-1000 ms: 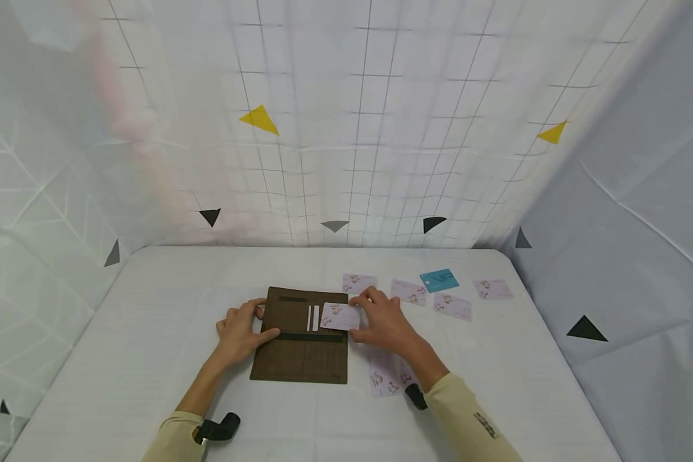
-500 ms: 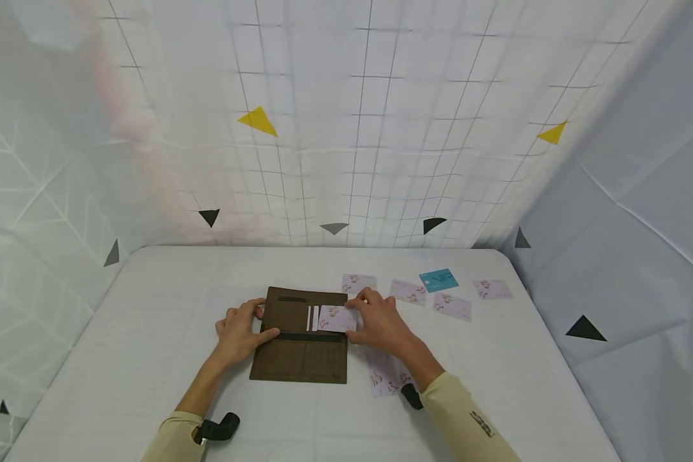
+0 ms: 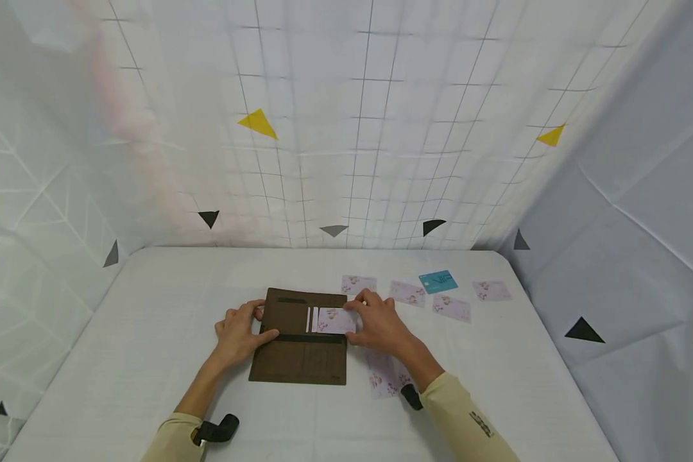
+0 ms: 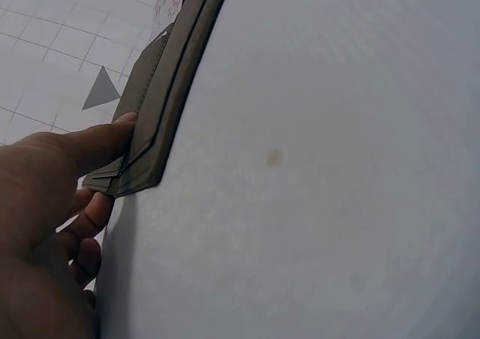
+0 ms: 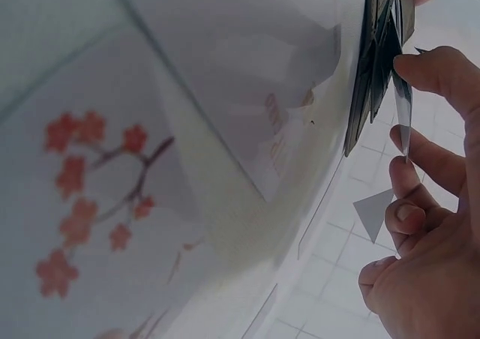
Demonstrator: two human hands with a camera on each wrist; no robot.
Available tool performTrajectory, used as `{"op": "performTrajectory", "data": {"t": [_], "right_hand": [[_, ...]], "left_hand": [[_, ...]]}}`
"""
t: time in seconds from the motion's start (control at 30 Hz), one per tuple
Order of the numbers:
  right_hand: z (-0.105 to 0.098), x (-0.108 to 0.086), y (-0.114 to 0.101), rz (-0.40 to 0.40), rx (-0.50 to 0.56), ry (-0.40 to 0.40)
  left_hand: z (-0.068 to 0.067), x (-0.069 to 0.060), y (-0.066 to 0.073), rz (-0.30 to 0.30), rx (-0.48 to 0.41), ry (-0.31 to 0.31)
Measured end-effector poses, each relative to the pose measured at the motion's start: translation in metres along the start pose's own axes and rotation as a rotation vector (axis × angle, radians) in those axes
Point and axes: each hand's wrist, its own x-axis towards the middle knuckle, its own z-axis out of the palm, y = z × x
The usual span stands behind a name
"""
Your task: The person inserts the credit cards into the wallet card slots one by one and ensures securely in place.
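A brown long wallet (image 3: 289,362) lies opened flat on the white table in the head view. My left hand (image 3: 239,333) grips its left edge; in the left wrist view the thumb (image 4: 105,144) is on top and fingers curl below. With my right hand (image 3: 381,324) I pinch the right end of a pink floral card (image 3: 332,321), which lies over the wallet's upper half, partly in a slot. Two thin white card edges (image 3: 312,319) show just left of it. The right wrist view has the card (image 5: 405,118) edge-on between thumb and fingers.
Beyond my right hand lie several floral cards (image 3: 407,292) and a blue VIP card (image 3: 439,281). More floral cards (image 3: 384,378) lie under my right forearm, partly hidden. Patterned white sheets (image 3: 346,128) rise behind the table and at both sides.
My right hand has shifted slightly left with the floral card, which sits closer to the white card edges. The left hand and wallet have stayed in place.
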Motion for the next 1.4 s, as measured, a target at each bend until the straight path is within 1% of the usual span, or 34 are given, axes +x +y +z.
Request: {"op": "performTrajectory", "data": {"t": [0.23, 0.4, 0.63, 0.93, 1.17, 1.4], "right_hand": [[0.0, -0.002, 0.001, -0.02, -0.002, 0.017], [0.002, -0.003, 0.001, -0.015, -0.006, 0.043], [0.006, -0.004, 0.001, -0.025, 0.004, 0.029], [0.008, -0.003, 0.001, -0.037, -0.008, 0.003], [0.011, -0.003, 0.002, -0.058, -0.019, 0.023], [0.013, -0.002, 0.002, -0.063, -0.025, 0.04]], "left_hand": [[0.003, -0.001, -0.001, -0.004, -0.004, 0.001], [0.004, -0.002, 0.0, 0.001, -0.008, 0.009], [0.003, -0.005, 0.002, 0.008, -0.007, 0.018], [0.005, -0.003, 0.001, -0.007, 0.009, 0.011], [0.006, -0.003, 0.0, -0.007, 0.012, 0.009], [0.006, -0.003, 0.0, -0.003, 0.01, 0.012]]}}
